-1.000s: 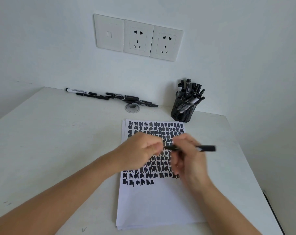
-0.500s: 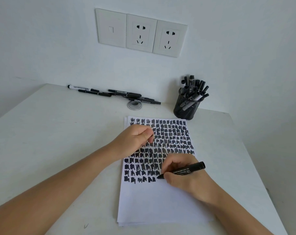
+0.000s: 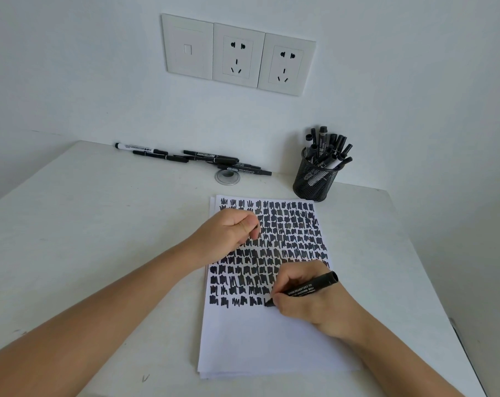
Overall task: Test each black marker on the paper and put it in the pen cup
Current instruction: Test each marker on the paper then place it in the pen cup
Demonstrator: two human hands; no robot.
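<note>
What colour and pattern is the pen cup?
Black wire mesh pen cup, clearest in the head view.

Single view, head-worn wide-angle camera: it looked forward and steeply down from above the near edge of the white table (image 3: pixel 99 224), facing the back wall (image 3: pixel 71 67), where the socket plates (image 3: pixel 237 54) sat high in frame. Both forearms (image 3: pixel 99 325) entered from the bottom corners, so the left hand (image 3: pixel 228 230) and the right hand (image 3: pixel 309 309), which gripped a black marker (image 3: pixel 310 287), lay close under the lens on the paper (image 3: pixel 271 345) at centre. The pen cup (image 3: pixel 314 181) and the loose markers (image 3: pixel 203 159) sat farther off, toward the wall.
</note>
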